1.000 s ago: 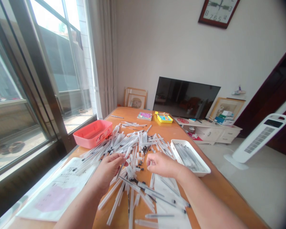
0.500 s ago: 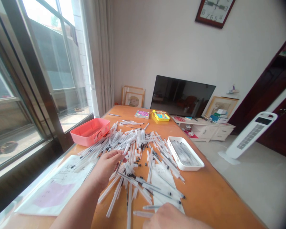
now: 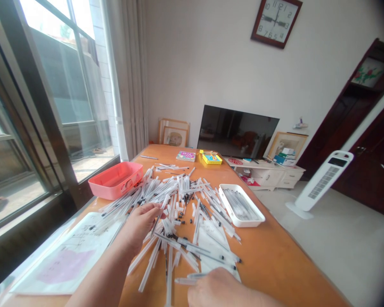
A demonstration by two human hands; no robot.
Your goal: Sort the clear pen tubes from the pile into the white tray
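My left hand (image 3: 149, 217) is closed in a pinch on a clear ballpoint pen (image 3: 163, 206), held slanted over a heap of pens. My right hand (image 3: 216, 289) is at the near edge of the view, curled with knuckles up and fingertips hidden. Two translucent pen ends (image 3: 184, 281) show at its left side; whether it grips them I cannot tell. Between and beyond my hands lie many clear pen barrels (image 3: 160, 187), with small black parts (image 3: 181, 216) among them. Several black-tipped pens (image 3: 208, 252) lie across a white paper strip (image 3: 211, 233).
A pink tray (image 3: 115, 192) stands left of the heap. At its right is a white tray (image 3: 259, 219) holding pens. Left of my forearm lies a printed sheet (image 3: 28, 279). A booklet (image 3: 186, 156) and a yellow box (image 3: 211, 160) sit at the table's far end.
The view has shifted, so the table appears slightly further left. My right hand has edged toward the two pen ends, covering more of them. My left hand keeps its pinch.
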